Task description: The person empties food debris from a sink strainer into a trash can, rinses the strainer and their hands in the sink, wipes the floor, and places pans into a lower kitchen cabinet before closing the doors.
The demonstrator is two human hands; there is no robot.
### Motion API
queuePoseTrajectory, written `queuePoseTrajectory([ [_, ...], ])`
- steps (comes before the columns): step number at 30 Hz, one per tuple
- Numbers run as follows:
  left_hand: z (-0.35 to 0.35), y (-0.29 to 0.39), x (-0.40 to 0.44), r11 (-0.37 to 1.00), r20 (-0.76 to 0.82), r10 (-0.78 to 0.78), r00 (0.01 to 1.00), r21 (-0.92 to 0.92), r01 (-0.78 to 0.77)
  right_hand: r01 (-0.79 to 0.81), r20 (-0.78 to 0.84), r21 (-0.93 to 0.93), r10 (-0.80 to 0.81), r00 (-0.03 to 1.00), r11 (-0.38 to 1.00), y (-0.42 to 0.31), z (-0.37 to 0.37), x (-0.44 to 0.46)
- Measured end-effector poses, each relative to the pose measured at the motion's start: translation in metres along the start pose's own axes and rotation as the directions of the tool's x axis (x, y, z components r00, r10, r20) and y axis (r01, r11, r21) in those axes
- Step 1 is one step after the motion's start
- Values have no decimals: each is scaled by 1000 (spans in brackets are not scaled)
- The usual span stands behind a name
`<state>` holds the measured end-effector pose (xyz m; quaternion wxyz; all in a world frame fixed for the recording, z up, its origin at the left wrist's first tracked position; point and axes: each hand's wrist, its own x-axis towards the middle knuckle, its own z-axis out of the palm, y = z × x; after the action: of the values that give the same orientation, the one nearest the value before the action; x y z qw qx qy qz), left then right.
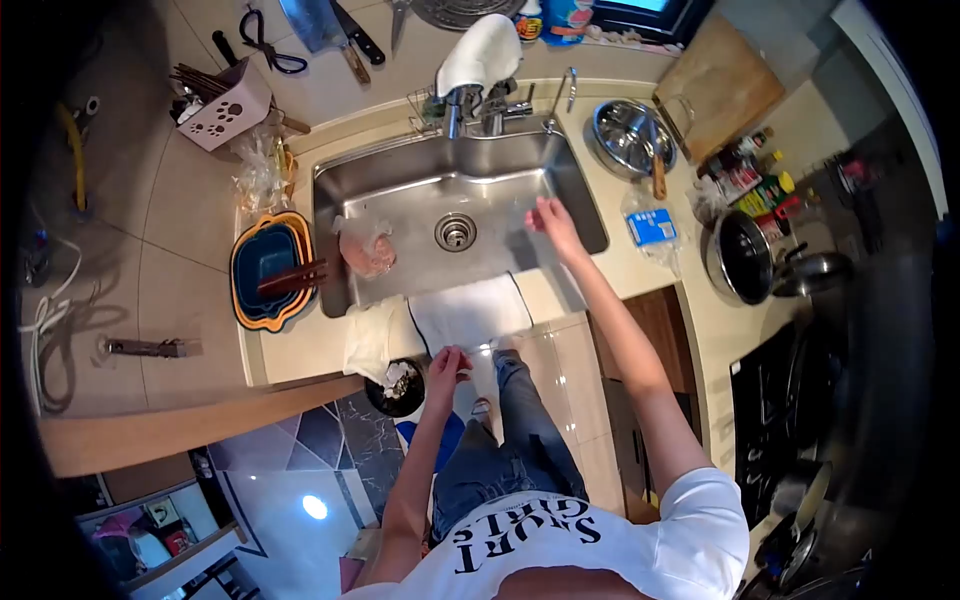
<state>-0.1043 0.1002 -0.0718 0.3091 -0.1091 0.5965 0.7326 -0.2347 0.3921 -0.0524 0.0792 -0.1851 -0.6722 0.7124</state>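
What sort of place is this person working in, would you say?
Most likely a home kitchen: a stainless steel sink, knives with dark handles, and a black cooktop.

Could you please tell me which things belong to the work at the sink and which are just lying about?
Likely in use: the sink, beneath the right hand; the bagged pink item; perhaps the white cloth near the left hand.
Apparently lying about: the cleaver, paw-print holder, cutting board, metal bowl.
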Motion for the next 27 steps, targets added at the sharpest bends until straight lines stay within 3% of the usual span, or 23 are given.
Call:
queuePoseTrajectory([
  [1,0,6,14,1000,-27,20,999,-16,-20,95,-20,-137,-99,995,986,6,-2,33],
  [3,9,23,42,999,-90,-14,996,-38,10,83,-150,-345,-142,978,935,-6,-3,91],
  [5,19,42,78,995,-149,17,989,-90,-31,222,-244,-557,-414,877,800,-9,-4,155],
  [7,30,57,111,983,-201,-22,979,-183,-15,252,-281,-587,-486,828,769,-16,-2,199],
  [9,34,66,146,969,-254,-83,964,-246,18,195,-266,-595,-421,867,779,-17,-4,235],
  [11,36,65,176,952,-188,-24,982,-305,-35,126,-282,-657,-398,873,743,-16,-3,252],
  [15,47,91,215,919,-236,-46,971,-392,-52,-4,-310,-744,-341,888,668,-13,-11,278],
  [18,53,100,244,925,-274,-69,959,-379,-42,86,-167,-832,-395,903,548,-13,-19,286],
  [19,54,103,257,925,-233,-51,971,-378,-42,157,-122,-811,-425,897,564,-8,-26,292],
  [21,58,111,279,918,-206,-30,978,-393,-55,362,89,-825,-533,841,433,17,-51,309],
  [24,68,132,288,903,-204,0,979,-421,-87,278,1,-705,-392,920,652,-2,-40,291],
  [27,71,149,286,931,-260,-6,966,-354,-90,175,18,-492,-191,981,853,35,-65,301],
])
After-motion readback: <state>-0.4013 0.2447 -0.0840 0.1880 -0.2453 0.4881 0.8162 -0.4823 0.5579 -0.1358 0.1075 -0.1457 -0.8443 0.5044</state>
